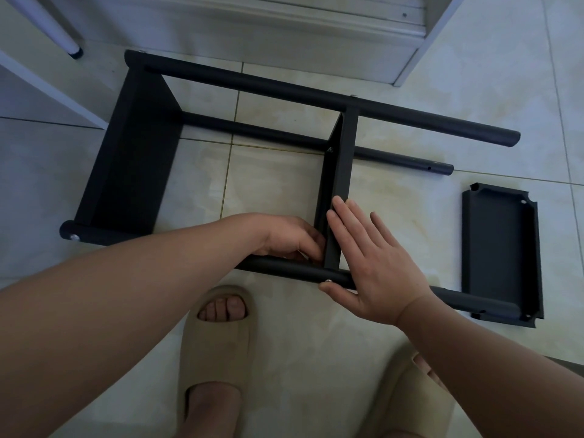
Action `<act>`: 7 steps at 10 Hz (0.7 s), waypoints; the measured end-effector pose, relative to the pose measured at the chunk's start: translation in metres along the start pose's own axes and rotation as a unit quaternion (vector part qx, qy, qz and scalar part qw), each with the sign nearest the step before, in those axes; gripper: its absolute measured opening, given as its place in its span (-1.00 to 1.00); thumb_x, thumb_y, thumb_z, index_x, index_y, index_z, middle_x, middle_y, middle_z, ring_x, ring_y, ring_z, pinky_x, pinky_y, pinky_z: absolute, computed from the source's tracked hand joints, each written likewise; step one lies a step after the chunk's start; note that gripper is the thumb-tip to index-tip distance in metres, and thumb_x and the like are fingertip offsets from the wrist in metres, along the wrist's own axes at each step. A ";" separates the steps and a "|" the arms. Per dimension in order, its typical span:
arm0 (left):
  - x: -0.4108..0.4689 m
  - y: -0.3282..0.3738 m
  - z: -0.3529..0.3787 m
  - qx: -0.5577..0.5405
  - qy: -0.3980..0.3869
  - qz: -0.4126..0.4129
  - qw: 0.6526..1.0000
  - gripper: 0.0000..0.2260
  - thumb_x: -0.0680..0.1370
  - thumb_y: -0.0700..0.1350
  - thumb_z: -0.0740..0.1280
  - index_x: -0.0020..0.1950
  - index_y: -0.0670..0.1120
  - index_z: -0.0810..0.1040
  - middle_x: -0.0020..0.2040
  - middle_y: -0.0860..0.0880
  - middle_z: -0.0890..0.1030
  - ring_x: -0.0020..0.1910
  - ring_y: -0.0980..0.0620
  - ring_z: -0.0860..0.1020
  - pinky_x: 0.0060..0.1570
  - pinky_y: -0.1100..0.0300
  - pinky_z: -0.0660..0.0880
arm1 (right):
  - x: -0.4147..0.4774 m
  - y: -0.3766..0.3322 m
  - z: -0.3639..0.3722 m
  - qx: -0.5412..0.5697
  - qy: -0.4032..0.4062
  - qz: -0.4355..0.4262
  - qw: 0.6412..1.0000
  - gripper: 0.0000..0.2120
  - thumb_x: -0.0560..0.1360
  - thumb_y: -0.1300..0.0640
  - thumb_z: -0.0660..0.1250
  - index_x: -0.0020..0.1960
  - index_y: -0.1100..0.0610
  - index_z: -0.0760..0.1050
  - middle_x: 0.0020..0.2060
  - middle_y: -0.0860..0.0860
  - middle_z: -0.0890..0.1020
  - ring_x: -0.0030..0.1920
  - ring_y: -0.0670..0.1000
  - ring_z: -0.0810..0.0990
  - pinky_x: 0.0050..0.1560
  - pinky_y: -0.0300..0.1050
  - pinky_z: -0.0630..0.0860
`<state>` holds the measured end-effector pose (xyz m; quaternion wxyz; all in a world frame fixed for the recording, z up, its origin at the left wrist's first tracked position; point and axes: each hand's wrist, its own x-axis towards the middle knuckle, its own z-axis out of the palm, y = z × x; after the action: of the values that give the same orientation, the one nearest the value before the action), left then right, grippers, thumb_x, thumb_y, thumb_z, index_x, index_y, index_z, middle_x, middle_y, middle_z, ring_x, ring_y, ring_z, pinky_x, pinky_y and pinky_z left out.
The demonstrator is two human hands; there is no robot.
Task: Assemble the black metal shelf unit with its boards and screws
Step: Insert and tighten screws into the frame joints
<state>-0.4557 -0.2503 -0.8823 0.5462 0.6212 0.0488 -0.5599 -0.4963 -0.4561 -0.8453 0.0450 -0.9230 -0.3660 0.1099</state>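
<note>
The black shelf frame (284,86) lies on its side on the tiled floor, with one board (132,159) fixed at its left end and a middle board (339,172) standing between the tubes. My right hand (376,267) presses flat against the right face of the middle board, its thumb under the near tube (294,273) by a silver screw (327,281). My left hand (290,238) reaches in on the board's left side, fingers curled at the joint; whatever they pinch is hidden. A loose third board (502,254) lies at the right.
White furniture panels (420,49) stand at the back right and a white panel (50,86) at the left, with a white leg (68,42) near it. My feet in beige slippers (215,349) stand just in front of the near tube.
</note>
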 end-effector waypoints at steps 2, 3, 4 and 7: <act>-0.001 0.000 -0.001 -0.037 -0.013 0.015 0.999 -0.81 0.54 -0.36 0.32 0.05 -0.11 0.60 -0.22 0.00 0.65 -0.24 0.06 0.61 -0.14 0.22 0.54 | 0.000 0.000 0.000 0.000 0.001 0.000 1.000 -0.12 0.57 -0.36 0.07 0.64 0.24 0.05 0.64 0.14 0.02 0.64 0.15 -0.02 0.53 0.29 0.21; 0.000 0.000 -0.001 -0.039 -0.012 0.010 0.999 -0.81 0.54 -0.35 0.33 0.06 -0.10 0.60 -0.20 0.00 0.67 -0.21 0.05 0.62 -0.12 0.21 0.55 | 0.000 0.000 0.000 -0.001 0.000 0.000 1.000 -0.12 0.57 -0.36 0.07 0.64 0.24 0.04 0.64 0.14 0.01 0.64 0.14 -0.03 0.53 0.28 0.21; 0.001 0.000 0.000 -0.031 -0.011 0.003 0.999 -0.83 0.54 -0.29 0.34 0.10 -0.15 0.62 -0.07 -0.08 0.69 -0.12 0.02 0.67 0.00 0.13 0.60 | 0.000 0.000 0.000 -0.003 -0.001 -0.001 1.000 -0.12 0.57 -0.37 0.06 0.64 0.23 0.03 0.65 0.13 0.00 0.64 0.14 -0.04 0.54 0.28 0.20; 0.004 -0.003 -0.002 0.008 0.004 -0.004 1.000 -0.88 0.54 -0.23 0.37 0.02 -0.13 0.68 -0.13 -0.07 0.71 -0.17 0.01 0.67 -0.03 0.14 0.58 | 0.001 0.000 0.001 0.001 0.000 0.000 1.000 -0.12 0.57 -0.37 0.06 0.64 0.23 0.03 0.65 0.13 0.00 0.64 0.14 -0.04 0.54 0.27 0.19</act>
<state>-0.4553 -0.2498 -0.8877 0.5388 0.6276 0.0486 -0.5599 -0.4958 -0.4558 -0.8461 0.0463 -0.9230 -0.3658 0.1104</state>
